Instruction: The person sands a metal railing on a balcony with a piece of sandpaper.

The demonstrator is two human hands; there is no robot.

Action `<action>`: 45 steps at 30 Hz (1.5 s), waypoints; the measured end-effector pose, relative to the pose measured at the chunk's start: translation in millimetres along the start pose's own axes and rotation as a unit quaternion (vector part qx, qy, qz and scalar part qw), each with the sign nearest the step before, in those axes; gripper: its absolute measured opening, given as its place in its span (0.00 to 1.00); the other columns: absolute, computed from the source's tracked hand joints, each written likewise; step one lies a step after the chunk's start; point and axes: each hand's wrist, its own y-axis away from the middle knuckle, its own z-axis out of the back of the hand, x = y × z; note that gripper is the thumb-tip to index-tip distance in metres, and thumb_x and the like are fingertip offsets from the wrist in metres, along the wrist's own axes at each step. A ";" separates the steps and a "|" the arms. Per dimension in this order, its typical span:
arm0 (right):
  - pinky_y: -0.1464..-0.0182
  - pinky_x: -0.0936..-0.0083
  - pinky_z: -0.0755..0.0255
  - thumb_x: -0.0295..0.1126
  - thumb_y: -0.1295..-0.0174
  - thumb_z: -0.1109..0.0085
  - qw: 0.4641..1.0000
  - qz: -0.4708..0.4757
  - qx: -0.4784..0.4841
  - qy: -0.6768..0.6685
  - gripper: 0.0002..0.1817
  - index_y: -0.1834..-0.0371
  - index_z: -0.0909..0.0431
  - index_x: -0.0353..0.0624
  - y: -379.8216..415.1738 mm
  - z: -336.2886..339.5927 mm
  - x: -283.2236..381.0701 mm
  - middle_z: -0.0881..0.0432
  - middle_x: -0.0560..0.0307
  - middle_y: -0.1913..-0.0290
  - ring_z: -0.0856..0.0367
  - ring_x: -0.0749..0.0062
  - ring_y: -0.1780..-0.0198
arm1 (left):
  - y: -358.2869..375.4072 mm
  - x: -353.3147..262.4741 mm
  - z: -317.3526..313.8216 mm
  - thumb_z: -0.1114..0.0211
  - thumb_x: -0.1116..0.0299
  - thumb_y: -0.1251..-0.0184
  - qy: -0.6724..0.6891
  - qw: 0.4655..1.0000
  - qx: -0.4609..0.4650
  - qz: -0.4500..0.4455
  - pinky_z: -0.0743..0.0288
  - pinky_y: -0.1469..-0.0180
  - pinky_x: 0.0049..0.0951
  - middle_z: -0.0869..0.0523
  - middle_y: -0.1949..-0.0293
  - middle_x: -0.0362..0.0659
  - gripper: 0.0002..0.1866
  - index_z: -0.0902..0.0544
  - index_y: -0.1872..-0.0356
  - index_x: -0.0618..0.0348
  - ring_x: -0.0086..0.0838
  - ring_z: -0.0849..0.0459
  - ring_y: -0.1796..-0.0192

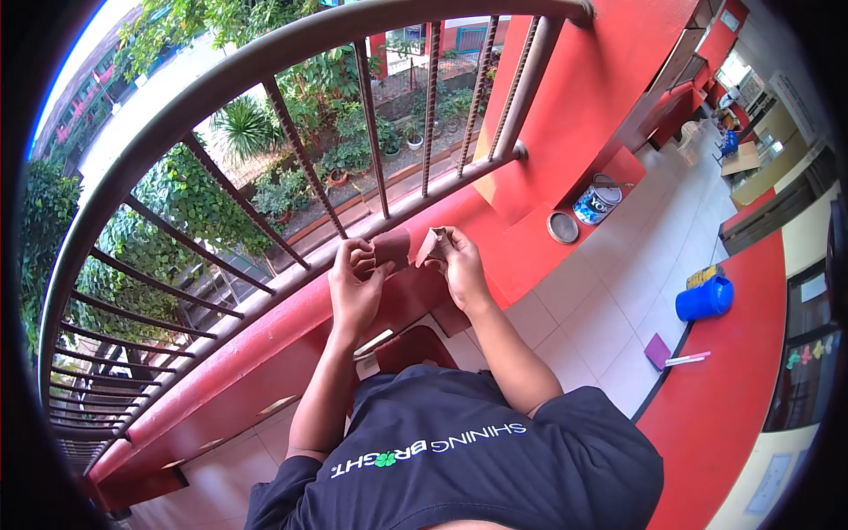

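My left hand (pixel 356 267) is closed on a reddish-brown piece of sandpaper (pixel 391 248), its fingers curled and thumb pressed in. Close by, my right hand (pixel 461 263) pinches a folded piece of sandpaper (pixel 430 246) whose paler back and ragged edge show. The two pieces nearly meet between my hands; whether they still join cannot be made out. Both hands are held in front of my chest, above the red ledge (pixel 309 283) and beside the brown metal railing (pixel 367 124).
A paint can (pixel 597 201) and a round lid (pixel 563 228) stand on the red ledge to the right. Further right are a blue bin (pixel 705 300) and a purple dustpan (pixel 656 352) on the tiled floor (pixel 609 318). Plants grow beyond the railing.
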 end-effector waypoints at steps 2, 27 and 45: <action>0.60 0.74 0.18 0.34 0.21 0.44 0.999 -0.006 -0.043 -0.008 0.10 0.42 0.26 0.48 -14.9 10.1 1.7 0.15 0.60 0.56 0.14 0.78 0.60 | -10.3 2.7 15.7 0.30 0.85 0.35 -0.046 0.998 -0.030 -0.037 0.16 0.51 0.29 0.11 0.56 0.48 0.21 0.25 0.43 0.62 0.29 0.10 0.53; 0.48 0.51 0.26 0.34 0.20 0.52 0.677 0.526 -0.278 0.432 0.15 0.47 0.23 0.31 -167.7 -140.4 171.2 0.18 0.38 0.55 0.20 0.40 0.51 | -160.2 -127.9 31.2 0.30 0.76 0.40 -0.340 0.750 -0.165 -0.543 0.31 0.32 0.54 0.10 0.60 0.44 0.06 0.17 0.63 0.60 0.41 0.15 0.47; 0.45 0.67 0.25 0.67 0.20 0.80 0.888 0.394 -0.113 0.208 0.48 0.62 0.16 0.36 -180.0 -87.1 127.9 0.12 0.52 0.66 0.15 0.68 0.59 | -186.3 -106.6 34.3 0.33 0.76 0.48 -0.289 0.720 -0.174 -0.606 0.22 0.68 0.27 0.16 0.71 0.36 0.06 0.20 0.71 0.53 0.28 0.21 0.65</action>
